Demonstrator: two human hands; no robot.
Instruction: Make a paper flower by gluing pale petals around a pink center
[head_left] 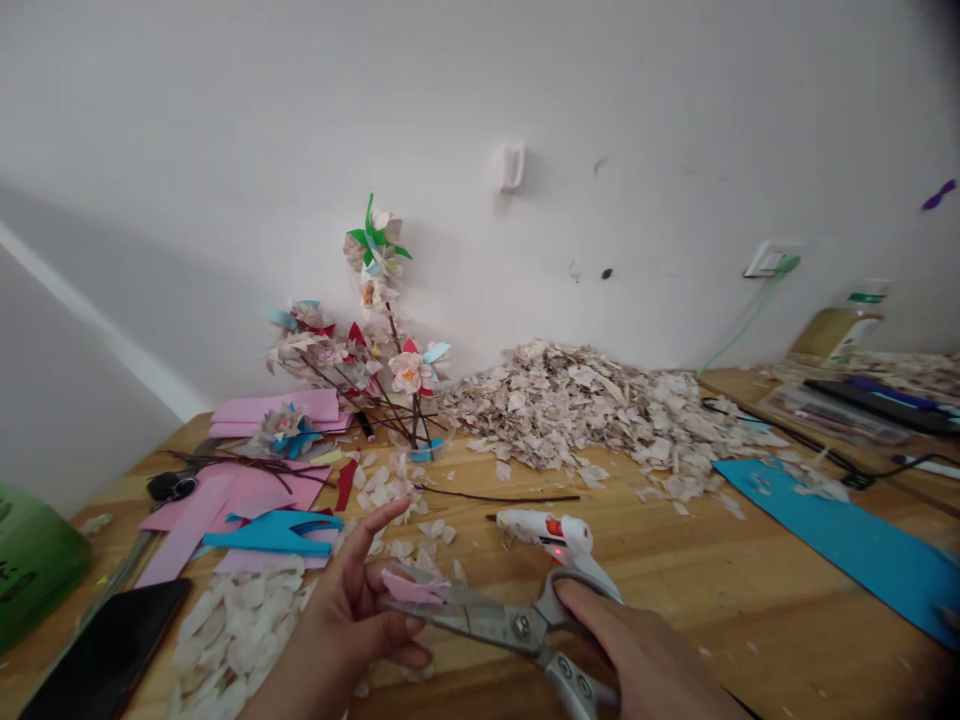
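Note:
A small piece of pink paper (414,588) with a fringed right end is pinched in my left hand (367,610), its index finger raised. My right hand (637,640) grips the handles of grey metal scissors (517,625). The scissor blades point left and reach the pink paper, parted around or beside it; I cannot tell exactly which. Just behind the scissors a white glue gun (551,535) lies on the wooden table, a small red light showing on it. White petals (236,640) are heaped beside my left wrist.
Twig stems with paper flowers (411,370) stand against the wall. A large heap of dry petals (592,400) spreads to their right. Pink sheets (277,405), cut blue paper (270,533) and a black phone (109,650) lie left; a blue sheet (832,535) lies right.

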